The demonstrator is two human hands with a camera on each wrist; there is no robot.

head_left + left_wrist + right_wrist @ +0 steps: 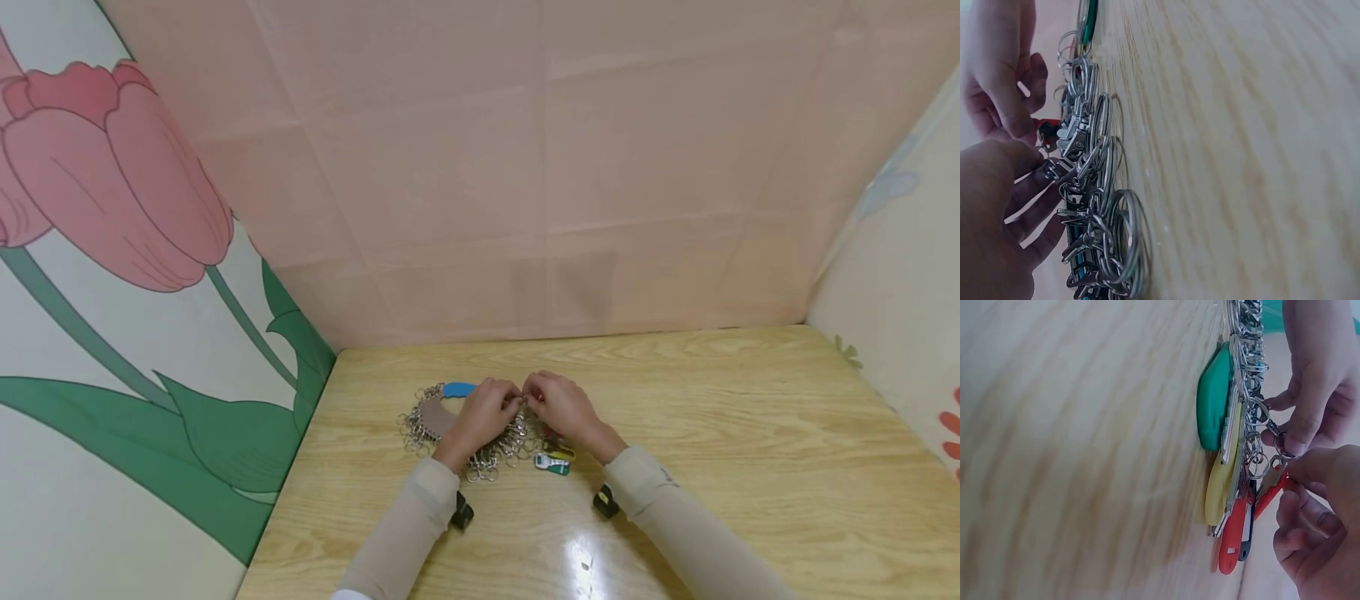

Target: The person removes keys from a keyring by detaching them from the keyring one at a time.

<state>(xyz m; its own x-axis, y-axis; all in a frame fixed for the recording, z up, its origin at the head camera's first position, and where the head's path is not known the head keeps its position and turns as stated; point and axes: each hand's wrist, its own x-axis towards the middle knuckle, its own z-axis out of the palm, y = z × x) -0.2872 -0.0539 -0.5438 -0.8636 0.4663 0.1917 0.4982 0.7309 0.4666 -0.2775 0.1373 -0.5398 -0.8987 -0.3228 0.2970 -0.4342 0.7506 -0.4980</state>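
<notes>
A curved grey-brown plate with a blue part lies on the table, its edge lined with metal clasps and key rings. At its right side my left hand pinches one metal ring on a clasp. Close against it, my right hand pinches a small red piece with a metal end, held at that ring. Whether the two are linked is hidden by the fingertips. A green clipper-like piece, a yellow one and a red tag lie nearby.
The wood-grain table runs to a pink covered wall behind. A tulip-printed panel stands on the left, a pale panel on the right. Black wrist devices sit under the forearms.
</notes>
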